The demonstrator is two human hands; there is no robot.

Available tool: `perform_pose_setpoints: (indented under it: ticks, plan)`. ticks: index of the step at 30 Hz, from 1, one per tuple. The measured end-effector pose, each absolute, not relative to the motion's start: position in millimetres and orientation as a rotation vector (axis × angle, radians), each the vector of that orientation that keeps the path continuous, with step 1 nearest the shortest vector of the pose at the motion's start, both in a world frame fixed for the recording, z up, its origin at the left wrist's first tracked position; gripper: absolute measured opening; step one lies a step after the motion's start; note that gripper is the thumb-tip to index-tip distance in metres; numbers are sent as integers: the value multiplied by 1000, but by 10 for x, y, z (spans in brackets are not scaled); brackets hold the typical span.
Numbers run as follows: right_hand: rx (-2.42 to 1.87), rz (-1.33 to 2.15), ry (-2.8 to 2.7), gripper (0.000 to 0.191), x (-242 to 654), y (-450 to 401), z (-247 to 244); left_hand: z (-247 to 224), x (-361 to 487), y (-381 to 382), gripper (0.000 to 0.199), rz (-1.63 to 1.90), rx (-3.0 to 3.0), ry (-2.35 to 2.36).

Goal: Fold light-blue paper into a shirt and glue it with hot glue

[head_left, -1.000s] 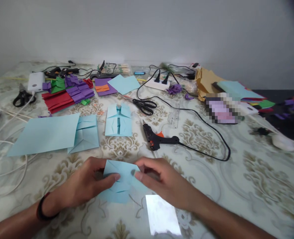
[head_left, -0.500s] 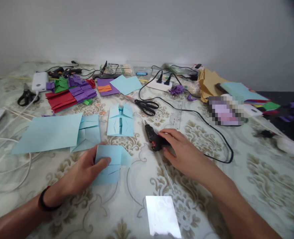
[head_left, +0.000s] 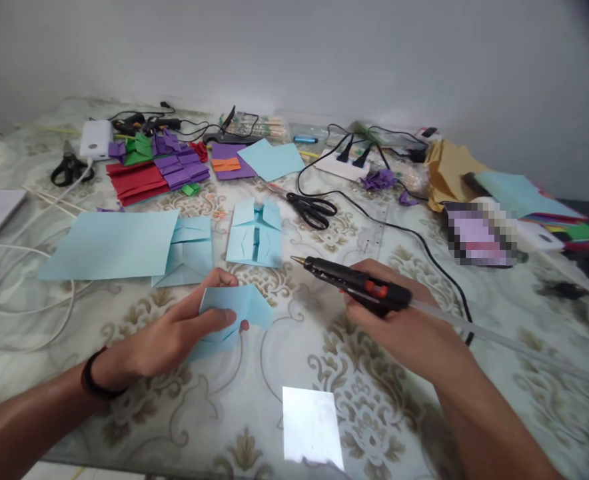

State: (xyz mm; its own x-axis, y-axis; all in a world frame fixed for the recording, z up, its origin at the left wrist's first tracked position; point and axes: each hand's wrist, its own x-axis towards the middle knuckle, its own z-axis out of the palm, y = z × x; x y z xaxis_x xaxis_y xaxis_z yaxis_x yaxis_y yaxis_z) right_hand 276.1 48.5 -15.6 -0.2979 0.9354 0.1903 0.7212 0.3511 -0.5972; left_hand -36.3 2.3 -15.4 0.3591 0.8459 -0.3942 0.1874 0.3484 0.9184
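Note:
My left hand (head_left: pixel 184 327) grips a folded light blue paper (head_left: pixel 247 303), thumb on top and fingertips showing beneath it. My right hand (head_left: pixel 399 313) is wrapped round a black hot glue gun (head_left: pixel 359 280) with a clear glue stick (head_left: pixel 454 317) out of its back end. The metal nozzle points left, apart from the paper. Just beyond lies another folded light blue paper piece (head_left: pixel 267 247) with slits. To the left, a flat light blue sheet (head_left: pixel 109 243) partly covers one more folded piece (head_left: pixel 189 250).
Black-handled scissors (head_left: pixel 314 209) and a clear ruler (head_left: pixel 374 233) lie farther back. A power strip (head_left: pixel 339 165) has two black plugs, and a black cord (head_left: pixel 424 240) curves along the right. Red folded papers (head_left: pixel 134 183) and white cables (head_left: pixel 69 300) are at left.
My right hand has lifted the glue gun off the table and turned its nozzle left. My left hand has raised and tilted the folded paper. The camera view has shifted slightly.

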Motion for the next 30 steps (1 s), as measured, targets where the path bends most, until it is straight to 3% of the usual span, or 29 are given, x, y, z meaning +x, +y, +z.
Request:
perform_pose_setpoints:
  ticks: [7, 14, 30]
  plan:
    - [-1233, 918, -2043, 8, 2708, 346, -100, -143, -351, 14, 58, 593, 924, 1079]
    - [-1062, 1086, -2156, 14, 2559, 305, -183, -139, -319, -4, 59, 587, 890, 1013]
    - [-1056, 1075, -2163, 19, 2478, 297, -296, -128, -387, 0, 68, 503, 1064, 1022]
